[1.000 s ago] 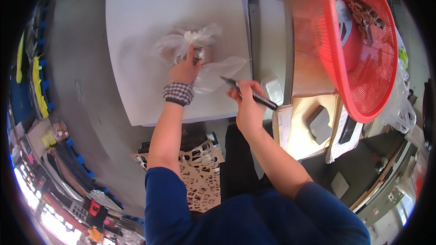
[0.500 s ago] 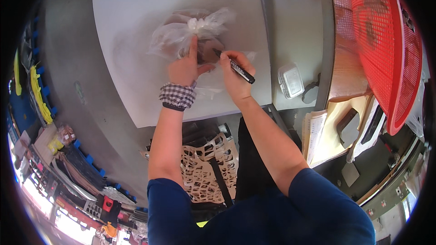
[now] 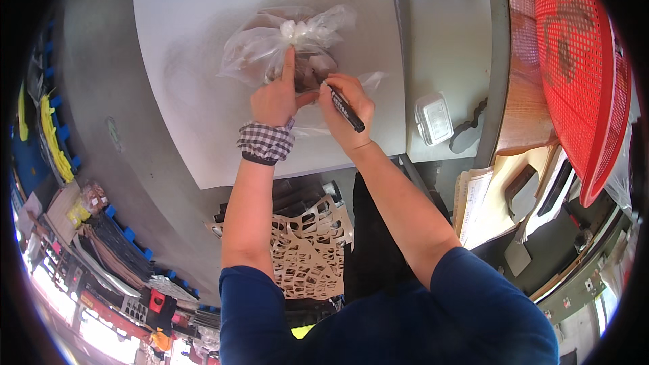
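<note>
A clear plastic bag (image 3: 253,47), knotted at its top, lies on a large white sheet (image 3: 196,115). Brownish pieces (image 3: 319,63) show through the plastic. My left hand (image 3: 274,100) rests on the bag, index finger stretched toward the knot and thumb apart. A checked cuff (image 3: 265,140) circles that wrist. Between the fingers of my right hand (image 3: 353,105) is a black marker pen (image 3: 346,108). Its tip end points at the bag, close to my left thumb; whether it touches the plastic I cannot tell.
Right of the sheet lies a small clear plastic box (image 3: 433,119) beside a dark flat piece (image 3: 468,128). A red mesh basket (image 3: 581,61) stands at the far right, above papers (image 3: 503,186). A beige cut-out sheet (image 3: 311,250) hangs below the table's near edge.
My right hand and the marker have shifted slightly left and closer to my left thumb. My left hand stays on the bag. The whole view has shifted a little.
</note>
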A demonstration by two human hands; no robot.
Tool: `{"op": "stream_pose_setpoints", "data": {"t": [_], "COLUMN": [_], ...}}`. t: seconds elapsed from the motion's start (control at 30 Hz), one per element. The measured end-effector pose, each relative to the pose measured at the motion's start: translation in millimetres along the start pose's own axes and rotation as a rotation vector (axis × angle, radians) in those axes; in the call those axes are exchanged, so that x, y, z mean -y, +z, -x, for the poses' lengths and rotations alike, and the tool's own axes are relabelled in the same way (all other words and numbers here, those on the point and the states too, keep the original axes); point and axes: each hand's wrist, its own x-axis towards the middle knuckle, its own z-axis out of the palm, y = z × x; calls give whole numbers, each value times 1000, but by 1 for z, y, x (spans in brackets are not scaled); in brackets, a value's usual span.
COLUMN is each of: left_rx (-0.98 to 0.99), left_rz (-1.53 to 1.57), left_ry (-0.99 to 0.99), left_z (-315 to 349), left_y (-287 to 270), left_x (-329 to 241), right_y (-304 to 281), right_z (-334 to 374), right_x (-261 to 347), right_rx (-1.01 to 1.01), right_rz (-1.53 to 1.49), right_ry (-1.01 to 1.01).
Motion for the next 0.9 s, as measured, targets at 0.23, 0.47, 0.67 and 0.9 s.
{"op": "stream_pose_setpoints", "data": {"t": [0.23,0.47,0.67,0.9], "left_rx": [-20,98,147,141], "left_rz": [67,124,78,270], "left_ry": [2,37,-61,30], "left_z": [0,-10,-20,-30], "left_y": [10,31,41,56], "left_x": [7,39,64,89], "right_y": [-9,-18,-35,-61], "right_z": [3,11,9,7], "right_x": [4,25,50,68], "right_rx": [82,-98,-141,-103], "right_rz": [-58,-213,-236,-219], "right_ry": [88,-30,-44,-24]}}
